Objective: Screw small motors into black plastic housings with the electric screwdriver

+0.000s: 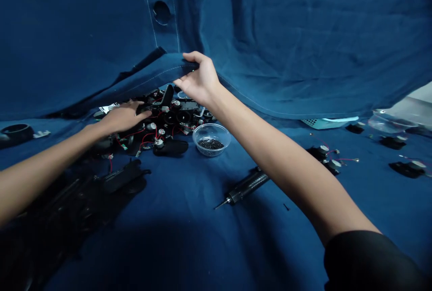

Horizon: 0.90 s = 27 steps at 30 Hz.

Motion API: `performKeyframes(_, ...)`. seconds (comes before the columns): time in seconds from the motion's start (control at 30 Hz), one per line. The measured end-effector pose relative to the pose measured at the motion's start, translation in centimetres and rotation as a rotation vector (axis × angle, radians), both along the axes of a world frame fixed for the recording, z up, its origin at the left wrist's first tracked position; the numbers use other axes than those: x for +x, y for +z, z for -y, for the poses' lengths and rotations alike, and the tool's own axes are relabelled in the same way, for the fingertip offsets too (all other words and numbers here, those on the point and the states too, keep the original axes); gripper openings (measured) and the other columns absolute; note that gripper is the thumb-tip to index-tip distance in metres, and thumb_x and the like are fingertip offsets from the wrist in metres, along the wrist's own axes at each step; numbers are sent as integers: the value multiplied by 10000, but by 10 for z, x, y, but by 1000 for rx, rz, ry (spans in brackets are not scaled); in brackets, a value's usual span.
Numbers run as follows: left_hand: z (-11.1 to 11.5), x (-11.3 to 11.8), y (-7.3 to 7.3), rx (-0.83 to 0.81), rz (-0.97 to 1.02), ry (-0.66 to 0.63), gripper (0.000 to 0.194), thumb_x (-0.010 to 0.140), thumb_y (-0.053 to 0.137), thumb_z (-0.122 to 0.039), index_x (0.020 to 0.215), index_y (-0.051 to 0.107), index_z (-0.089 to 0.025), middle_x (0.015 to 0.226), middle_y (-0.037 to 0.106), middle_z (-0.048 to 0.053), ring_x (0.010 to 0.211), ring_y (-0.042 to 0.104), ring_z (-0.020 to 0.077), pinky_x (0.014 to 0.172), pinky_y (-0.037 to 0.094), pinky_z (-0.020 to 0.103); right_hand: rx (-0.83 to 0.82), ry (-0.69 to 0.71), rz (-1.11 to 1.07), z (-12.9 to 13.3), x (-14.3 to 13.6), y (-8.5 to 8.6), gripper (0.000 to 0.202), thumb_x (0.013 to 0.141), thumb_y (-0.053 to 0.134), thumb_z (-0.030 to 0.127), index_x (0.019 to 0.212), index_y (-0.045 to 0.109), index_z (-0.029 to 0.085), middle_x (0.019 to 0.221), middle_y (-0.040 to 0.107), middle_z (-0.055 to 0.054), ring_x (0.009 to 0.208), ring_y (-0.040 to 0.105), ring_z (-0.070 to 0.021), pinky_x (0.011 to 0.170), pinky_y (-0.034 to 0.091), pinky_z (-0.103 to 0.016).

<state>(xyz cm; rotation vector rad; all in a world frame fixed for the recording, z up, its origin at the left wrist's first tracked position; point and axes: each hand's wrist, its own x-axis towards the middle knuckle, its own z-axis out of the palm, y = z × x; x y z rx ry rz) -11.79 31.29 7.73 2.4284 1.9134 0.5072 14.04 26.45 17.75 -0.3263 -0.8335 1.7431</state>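
My right hand [201,79] pinches the lower edge of a hanging blue curtain [286,48] and lifts it. Beneath the raised edge lies a pile of black plastic parts [172,118] with small motors and red wires. My left hand [126,115] reaches over the left side of this pile, fingers apart, its fingertips among the parts. Whether it touches one of them I cannot tell. Just right of the pile sits a clear plastic bowl [212,140] of small dark screws. Below my right forearm lies a black electric screwdriver [245,188], its bit pointing left.
Dark parts [124,178] cover the cloth at lower left, and a black ring-shaped part [16,134] lies at far left. To the right are motor parts with wires [326,158], a light teal basket [329,123] and a clear container [388,123]. One loose screw [286,207] lies near the screwdriver.
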Motion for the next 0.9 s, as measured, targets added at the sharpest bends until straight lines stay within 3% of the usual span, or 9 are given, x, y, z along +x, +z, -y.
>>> performKeyframes(0.1,23,-10,-15,-38,-107,-14,937,761,575,-733,1462,321,-167,1405,488,185,1214,518,405,979,419,480,-1,-10,6,1,-1,0,137,832,481,205,712,517,150,687,584,51,743,632,-65,836,543,-308)
performKeyframes(0.17,32,-11,-20,-41,-155,3,970,753,601,-706,1477,273,-149,1369,508,216,1182,539,421,940,444,483,-3,-4,9,0,-2,0,144,825,469,205,697,511,153,668,579,58,721,618,-54,840,538,-290)
performKeyframes(0.43,48,-4,-18,-14,-187,49,708,839,526,-548,1440,327,-231,1185,627,162,1058,614,413,815,498,466,25,1,-8,0,-2,-1,92,834,483,180,746,498,159,675,574,55,677,603,-65,792,561,-317)
performKeyframes(0.6,43,-10,-18,20,-71,53,707,839,492,-639,1421,373,-257,1313,571,134,1143,583,373,915,476,461,20,-33,-18,0,-5,1,61,804,508,172,746,491,175,667,593,52,687,613,-83,755,573,-325)
performKeyframes(0.73,32,-22,-12,-12,5,-37,746,759,600,-682,1352,490,-243,1305,582,115,1181,557,332,990,441,408,11,-43,-24,0,-9,5,92,794,476,197,714,515,171,651,618,59,759,642,-77,803,555,-310)
performKeyframes(0.9,21,-28,9,70,99,-3,556,865,573,-455,1345,504,-182,1350,559,80,1190,545,269,1029,393,358,-7,-2,-53,0,-12,11,256,826,371,225,686,556,116,672,651,23,998,636,-110,848,525,-295)
